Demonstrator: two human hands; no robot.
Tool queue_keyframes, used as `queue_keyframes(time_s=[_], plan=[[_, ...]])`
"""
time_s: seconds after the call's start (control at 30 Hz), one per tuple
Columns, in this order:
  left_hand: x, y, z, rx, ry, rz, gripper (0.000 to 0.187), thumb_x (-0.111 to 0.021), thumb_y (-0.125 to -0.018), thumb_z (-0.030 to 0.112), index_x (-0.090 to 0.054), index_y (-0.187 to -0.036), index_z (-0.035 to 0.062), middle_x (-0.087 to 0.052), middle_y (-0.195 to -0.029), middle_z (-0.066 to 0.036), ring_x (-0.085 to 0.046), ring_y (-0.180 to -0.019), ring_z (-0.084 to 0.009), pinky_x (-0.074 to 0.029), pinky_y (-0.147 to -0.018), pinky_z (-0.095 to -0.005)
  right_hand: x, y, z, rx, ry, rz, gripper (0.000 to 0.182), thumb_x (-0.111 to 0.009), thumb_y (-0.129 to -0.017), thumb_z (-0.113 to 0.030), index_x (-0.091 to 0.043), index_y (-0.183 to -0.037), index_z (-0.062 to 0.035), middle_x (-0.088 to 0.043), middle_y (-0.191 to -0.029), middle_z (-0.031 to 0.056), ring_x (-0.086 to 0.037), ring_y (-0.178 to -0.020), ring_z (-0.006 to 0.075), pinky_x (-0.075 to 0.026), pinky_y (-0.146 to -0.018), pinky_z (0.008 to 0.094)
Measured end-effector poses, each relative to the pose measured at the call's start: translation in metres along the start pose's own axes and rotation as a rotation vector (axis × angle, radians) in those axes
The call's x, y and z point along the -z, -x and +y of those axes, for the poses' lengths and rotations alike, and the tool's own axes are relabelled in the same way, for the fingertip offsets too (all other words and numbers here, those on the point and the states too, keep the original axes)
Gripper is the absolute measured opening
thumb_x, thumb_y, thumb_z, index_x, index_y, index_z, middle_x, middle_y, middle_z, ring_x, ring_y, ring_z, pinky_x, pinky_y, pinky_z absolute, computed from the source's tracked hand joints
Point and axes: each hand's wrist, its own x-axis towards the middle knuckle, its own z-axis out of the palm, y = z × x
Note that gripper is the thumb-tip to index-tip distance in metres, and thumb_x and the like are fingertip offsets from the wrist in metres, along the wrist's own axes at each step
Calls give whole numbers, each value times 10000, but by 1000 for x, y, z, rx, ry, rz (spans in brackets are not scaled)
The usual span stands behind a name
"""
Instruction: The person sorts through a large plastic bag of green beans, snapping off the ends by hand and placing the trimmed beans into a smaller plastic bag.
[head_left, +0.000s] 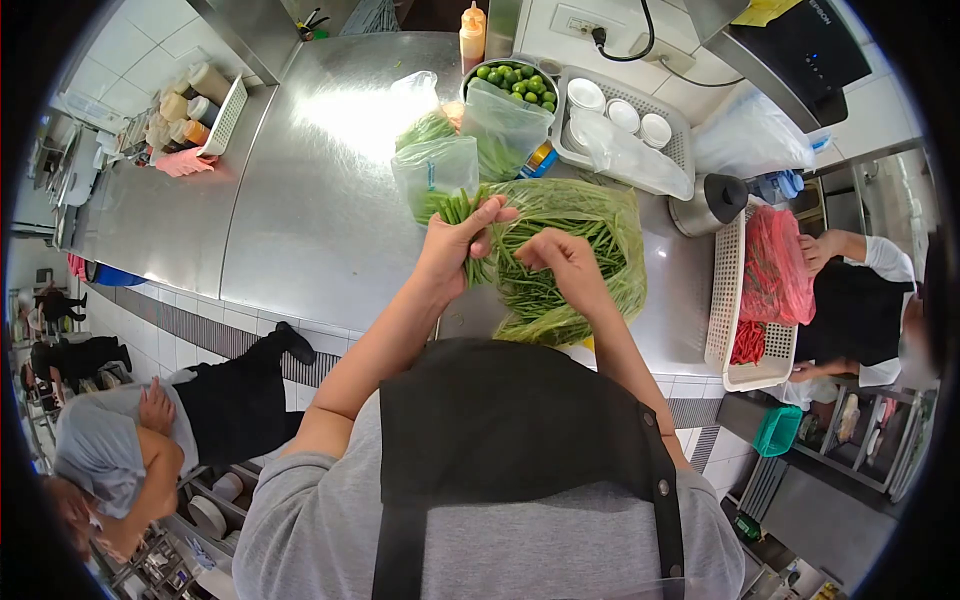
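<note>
A bunch of green beans is gripped in my left hand, beside a clear plastic bag that has green beans at its bottom. My right hand has its fingers curled over the big open bag of green beans; whether they pinch a bean is hidden. Two more clear bags with green contents, a left one and a right one, stand behind on the steel counter.
Farther back are a bowl of limes, a sauce bottle and a tray of white containers. A steel pitcher and a white basket with red bags are right. A co-worker is beyond; another person is left.
</note>
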Motion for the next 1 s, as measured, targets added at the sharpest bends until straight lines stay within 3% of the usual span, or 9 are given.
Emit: queue_keyframes(time_s=[0.2, 0.3, 0.47, 0.53, 0.6, 0.63, 0.7, 0.8, 1.0], plan=[[-1, -1, 1, -62, -21, 47, 292, -698, -975, 194, -635, -1180, -4, -727, -992, -69, -434, -521, -15, -351, -479, -187, -21, 8, -8, 83, -2, -59, 114, -709, -927, -78, -652, -876, 6, -578, -807, 8, -553, -776, 90, -437, -719, 246], [-1, -1, -5, -101, 18, 66, 294, -681, -988, 205, -631, -1193, 0, -724, -991, -65, -437, -526, -18, -367, -482, -183, -22, 4, -8, 307, -45, 109, 93, -677, -950, -63, -647, -893, 3, -590, -829, 5, -545, -783, 86, -435, -723, 242], [9, -8, -19, 54, 148, 150, 283, -645, -1011, 217, -620, -1215, 23, -716, -1022, -62, -488, -598, -30, -431, -520, -166, -9, 0, -26, 305, -605, 193, 63, -645, -958, -13, -669, -900, -6, -628, -876, 3, -564, -815, 85, -458, -749, 240], [22, -12, -20, 77, 160, 166, 274, -633, -1018, 221, -618, -1214, 31, -706, -991, -43, -496, -616, -33, -435, -526, -168, 10, -2, -19, 281, -409, 221, 9, -689, -920, -17, -686, -917, -8, -645, -872, 29, -576, -832, 80, -463, -777, 239], [29, -14, -22, 105, 171, 183, 266, -622, -1025, 226, -617, -1214, 39, -695, -959, -25, -504, -634, -36, -439, -533, -170, 21, -2, -15, 63, 316, 131, 80, -727, -854, -15, -691, -923, -2, -651, -901, 76, -627, -887, 156, -492, -809, 292], [32, -14, -23, 116, 205, 166, 236, -615, -1029, 240, -620, -1172, 53, -660, -892, -4, -501, -634, -43, -433, -529, -178, 22, -2, -7, 62, 314, 130, 80, -727, -854, -15, -691, -923, -2, -651, -901, 76, -627, -887, 156, -492, -809, 292], [39, -17, -28, 125, 235, 151, 212, -609, -1033, 253, -623, -1131, 66, -624, -825, 18, -498, -634, -49, -426, -524, -186, 18, -5, 8, 70, 766, 15, 143, -736, -794, -5, -694, -931, -7, -632, -954, 112, -640, -969, 269, -511, -843, 375], [46, -20, -37, 109, 342, 79, 210, -621, -1026, 302, -615, -1042, 93, -544, -733, 38, -488, -619, -64, -409, -508, -202, -9, -12, 20, 222, 709, 56, 156, -730, -788, -10, -695, -941, -13, -609, -998, 115, -619, -1018, 347, -502, -872, 436], [42, -9, -35, 164, 242, 180, 296, -673, -989, 366, -621, -940, 79, -546, -704, 33, -486, -598, -74, -423, -527, -211, -39, -28, 50, 368, 1004, 43, 170, -744, -836, -194, -683, -920, -59, -605, -945, 106, -595, -957, 298, -417, -849, 455]])
